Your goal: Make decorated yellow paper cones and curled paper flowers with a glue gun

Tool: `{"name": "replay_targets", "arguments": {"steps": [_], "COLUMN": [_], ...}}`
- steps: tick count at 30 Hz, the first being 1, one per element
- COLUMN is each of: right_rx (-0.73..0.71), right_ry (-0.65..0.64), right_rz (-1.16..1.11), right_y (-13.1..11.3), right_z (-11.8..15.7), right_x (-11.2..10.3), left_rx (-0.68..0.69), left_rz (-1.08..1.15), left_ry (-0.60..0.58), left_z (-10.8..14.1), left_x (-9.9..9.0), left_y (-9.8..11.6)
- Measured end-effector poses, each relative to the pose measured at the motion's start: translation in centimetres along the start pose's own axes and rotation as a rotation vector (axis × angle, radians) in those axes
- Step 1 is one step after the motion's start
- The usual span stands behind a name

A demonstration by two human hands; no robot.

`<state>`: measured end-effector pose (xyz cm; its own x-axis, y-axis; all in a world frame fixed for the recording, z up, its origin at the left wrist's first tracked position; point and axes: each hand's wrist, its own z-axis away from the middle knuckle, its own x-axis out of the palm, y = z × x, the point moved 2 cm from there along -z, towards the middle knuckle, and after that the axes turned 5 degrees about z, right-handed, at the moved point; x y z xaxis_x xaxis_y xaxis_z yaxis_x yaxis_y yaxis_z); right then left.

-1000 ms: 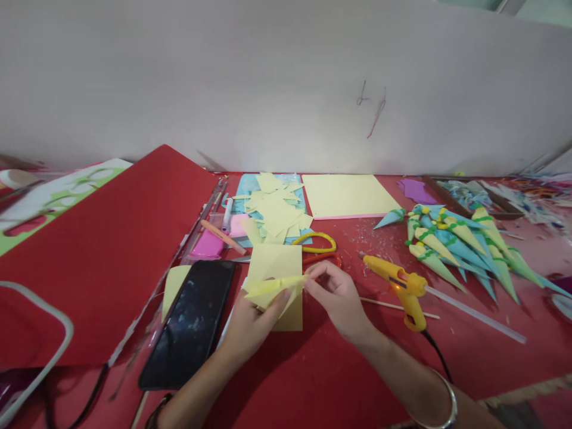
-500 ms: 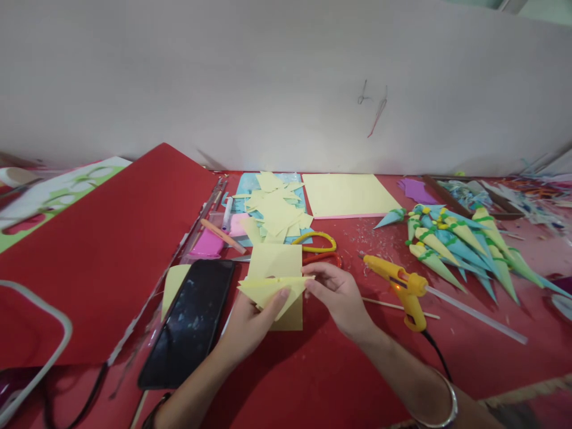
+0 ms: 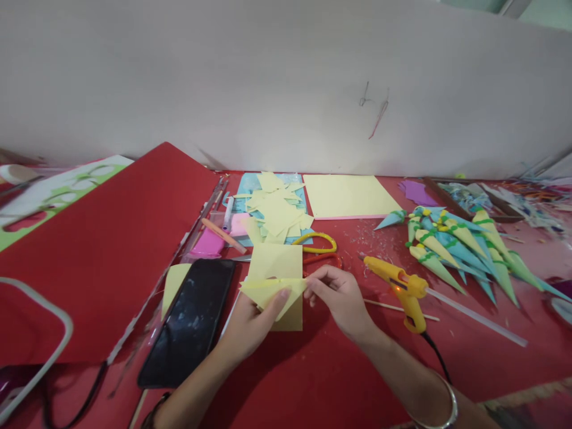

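Observation:
A yellow paper [image 3: 268, 292], folded into a triangle, is between my two hands. My left hand [image 3: 250, 322] grips it from below, with the thumb lying on its front. At the right corner, my right hand [image 3: 337, 298] pinches the paper between thumb and fingertips. Below the folded piece lies a yellow paper sheet [image 3: 277, 259] on the red table. Scissors with a yellow handle loop [image 3: 319, 241] and a red one lie just beyond, their blades mostly covered by the sheet.
Left of my hands lies a black phone [image 3: 190, 322]. On the right are a yellow glue gun [image 3: 397, 283] with a glue stick and a heap of paper cones [image 3: 465, 244]. Yellow paper scraps [image 3: 277, 208] and a yellow pad [image 3: 351, 195] lie towards the wall.
My right-hand fingers have closed over the right corner of the folded paper, covering its tip. The left hand has stayed almost still.

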<state>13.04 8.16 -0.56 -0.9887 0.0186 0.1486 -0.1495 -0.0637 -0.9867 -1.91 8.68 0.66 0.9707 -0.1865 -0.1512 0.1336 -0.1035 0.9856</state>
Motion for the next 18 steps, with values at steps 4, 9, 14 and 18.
{"name": "replay_targets", "arguments": {"steps": [4,9,14,18], "right_rx": [-0.007,-0.051,-0.209,-0.194], "right_ry": [0.01,-0.036,-0.158,-0.231], "right_rz": [0.022,0.151,0.42,0.447], "right_y": [-0.14,-0.13,-0.45,-0.41], "right_z": [-0.03,0.22,0.61,0.58], "right_x": [0.02,0.05,0.49,0.58], "left_rx": [0.025,0.045,0.055,0.021], "left_rz": [-0.074,-0.175,-0.255,-0.27], "left_ry": [0.03,0.107,-0.074,-0.213], "left_z": [-0.15,-0.4,-0.44,-0.51], "left_x": [-0.28,-0.74,-0.46,-0.32], "left_y": [-0.21,-0.17,-0.25,-0.35]}}
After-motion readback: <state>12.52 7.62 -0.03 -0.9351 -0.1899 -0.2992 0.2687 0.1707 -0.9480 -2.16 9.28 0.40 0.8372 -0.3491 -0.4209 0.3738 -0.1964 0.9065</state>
